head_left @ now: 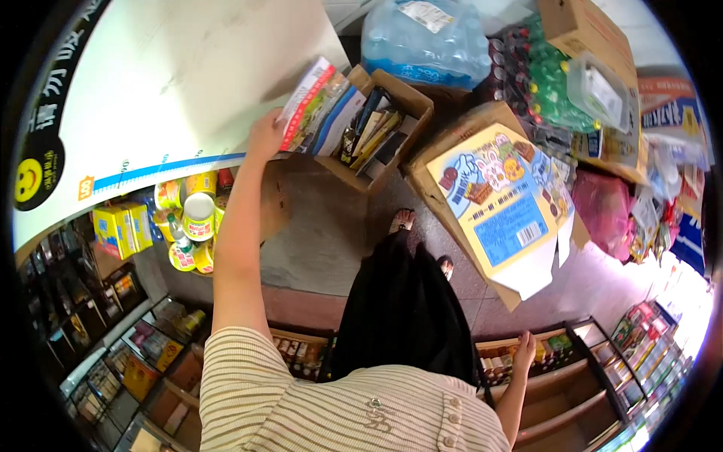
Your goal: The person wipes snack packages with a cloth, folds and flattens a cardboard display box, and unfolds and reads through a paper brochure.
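My left hand (265,135) reaches forward over the edge of the white board and is closed at the left edge of a flat printed piece (312,109) with red and blue bands. I cannot tell whether this is a booklet or a carton panel. Its right side meets an open cardboard box (418,105), which contains several dark and yellow flat items (369,135). Out to the right, my right hand (525,352) is small in view with its fingers curled, and nothing shows in it. Beneath it is a shelf with small packages (553,343).
Yellow-labelled cans (199,215) and yellow boxes (124,230) stand below the white board (203,68). Wrapped water bottles (425,45) sit ahead. A large cartoon-printed carton (501,188), green bottles (557,75) and a pink bag (602,211) crowd the right. Stocked racks line the near side.
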Motion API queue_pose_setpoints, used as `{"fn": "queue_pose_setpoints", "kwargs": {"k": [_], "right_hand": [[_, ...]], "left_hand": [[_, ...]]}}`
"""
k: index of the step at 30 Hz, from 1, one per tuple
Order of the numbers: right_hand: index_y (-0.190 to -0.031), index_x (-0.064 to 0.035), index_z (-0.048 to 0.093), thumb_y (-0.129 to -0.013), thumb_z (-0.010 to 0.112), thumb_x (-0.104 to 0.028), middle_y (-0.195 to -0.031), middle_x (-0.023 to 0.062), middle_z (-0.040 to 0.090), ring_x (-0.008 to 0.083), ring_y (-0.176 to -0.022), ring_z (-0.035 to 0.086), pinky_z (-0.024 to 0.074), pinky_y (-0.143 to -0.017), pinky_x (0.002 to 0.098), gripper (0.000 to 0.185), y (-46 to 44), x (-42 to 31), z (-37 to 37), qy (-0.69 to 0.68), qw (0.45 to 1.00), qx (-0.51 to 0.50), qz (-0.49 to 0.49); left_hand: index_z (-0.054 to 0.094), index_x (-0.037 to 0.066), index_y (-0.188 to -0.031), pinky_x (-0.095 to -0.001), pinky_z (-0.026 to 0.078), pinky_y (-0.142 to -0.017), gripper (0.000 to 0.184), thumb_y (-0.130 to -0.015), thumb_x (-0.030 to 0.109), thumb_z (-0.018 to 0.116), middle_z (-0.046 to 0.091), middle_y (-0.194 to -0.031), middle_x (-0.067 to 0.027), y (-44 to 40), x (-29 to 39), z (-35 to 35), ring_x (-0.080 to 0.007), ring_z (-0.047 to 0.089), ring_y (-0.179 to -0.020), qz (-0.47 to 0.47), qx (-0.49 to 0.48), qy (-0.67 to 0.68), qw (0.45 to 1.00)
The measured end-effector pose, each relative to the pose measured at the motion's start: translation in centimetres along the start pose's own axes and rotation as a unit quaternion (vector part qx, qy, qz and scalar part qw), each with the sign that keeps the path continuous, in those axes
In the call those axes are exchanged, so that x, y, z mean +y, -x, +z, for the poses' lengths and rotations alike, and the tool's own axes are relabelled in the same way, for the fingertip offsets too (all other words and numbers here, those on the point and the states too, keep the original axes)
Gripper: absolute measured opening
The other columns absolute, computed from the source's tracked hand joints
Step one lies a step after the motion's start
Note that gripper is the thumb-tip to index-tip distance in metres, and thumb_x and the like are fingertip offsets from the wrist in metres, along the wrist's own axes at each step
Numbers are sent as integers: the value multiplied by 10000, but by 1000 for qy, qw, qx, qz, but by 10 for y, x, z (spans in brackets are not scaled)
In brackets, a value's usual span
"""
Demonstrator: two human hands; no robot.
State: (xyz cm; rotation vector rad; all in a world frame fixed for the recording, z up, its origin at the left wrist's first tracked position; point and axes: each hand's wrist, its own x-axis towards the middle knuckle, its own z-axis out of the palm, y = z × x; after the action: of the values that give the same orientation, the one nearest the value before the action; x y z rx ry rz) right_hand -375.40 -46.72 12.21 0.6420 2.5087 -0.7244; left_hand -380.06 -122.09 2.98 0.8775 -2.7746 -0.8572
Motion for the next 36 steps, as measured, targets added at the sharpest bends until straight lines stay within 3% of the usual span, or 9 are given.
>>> {"fn": "queue_pose_setpoints", "kwargs": {"k": [4, 8, 13, 21, 24, 27, 29, 33, 36], "right_hand": [[-955, 37, 544, -895, 444, -303, -890, 154, 543, 252, -801, 524, 413, -716, 348, 359, 11, 7, -2, 27, 998, -10, -52], [-940, 34, 552, -875, 472, -282, -835, 150, 560, 227, -771, 539, 419, -700, 334, 333, 0, 51, 5, -40, 998, -3, -51], [-959, 25, 572, -848, 518, -220, -818, 114, 607, 160, -718, 577, 446, -640, 277, 275, -8, 5, -5, -128, 985, -31, -108], [-946, 18, 575, -841, 540, -184, -780, 75, 618, 147, -715, 585, 447, -648, 256, 230, -35, -41, -11, -158, 956, -93, -230], [-1081, -8, 536, -856, 525, -274, -916, 80, 606, 152, -829, 577, 447, -718, 255, 349, -13, -87, -21, -272, 896, -265, -229], [-1247, 7, 397, -880, 430, -426, -1067, 118, 564, 190, -919, 567, 448, -793, 303, 568, 25, -134, -39, -376, 805, -416, -196], [-1301, 19, 290, -883, 370, -481, -1123, 153, 529, 227, -945, 563, 446, -809, 329, 656, 42, -165, -42, -532, 639, -546, -104], [-1270, -32, 322, -771, 504, 48, -1133, 151, 515, 215, -988, 548, 497, -785, 348, 538, 20, -135, -37, -561, 688, -435, -152], [-1256, -34, 345, -746, 523, 78, -1109, 139, 533, 203, -970, 556, 500, -781, 330, 551, 25, -110, -54, -613, 659, -400, -174]], "left_hand": [[565, 17, -1047, -259, 443, -650, 247, -820, 113, 551, 625, -793, -150, 11, 22, -45, -144, 574, -690, 3, -28, 50, 998], [565, 45, -1031, -323, 450, -658, 232, -818, 127, 525, 606, -804, -191, 51, 97, -99, -273, 594, -696, 44, 29, 84, 995], [539, -7, -1043, -257, 433, -651, 229, -846, 106, 515, 616, -824, -115, 107, 145, -132, -125, 551, -702, 77, 141, 141, 977], [550, -9, -1031, -263, 441, -558, 216, -850, 95, 496, 596, -700, -178, 189, 258, -146, -134, 543, -565, 125, 244, 108, 956], [577, 26, -1033, -295, 471, -628, 244, -813, 31, 471, 627, -826, -175, 242, 287, -125, -291, 613, -717, 120, 287, -1, 950], [612, 76, -1001, -343, 477, -760, 296, -749, -22, 493, 623, -961, -100, 301, 330, -70, -246, 599, -893, 367, 242, -71, 895], [624, 104, -973, -331, 465, -806, 273, -723, 29, 548, 617, -1000, -70, 340, 358, -33, -219, 587, -942, 447, 156, -54, 879], [619, 103, -992, -328, 435, -855, 277, -725, 74, 553, 589, -1069, -57, 403, 389, 11, -213, 553, -1010, 494, 41, -15, 868], [619, 92, -1015, -342, 401, -911, 306, -717, 33, 583, 528, -1176, -95, 407, 379, 27, -229, 487, -1108, 480, -66, 21, 874]]}}
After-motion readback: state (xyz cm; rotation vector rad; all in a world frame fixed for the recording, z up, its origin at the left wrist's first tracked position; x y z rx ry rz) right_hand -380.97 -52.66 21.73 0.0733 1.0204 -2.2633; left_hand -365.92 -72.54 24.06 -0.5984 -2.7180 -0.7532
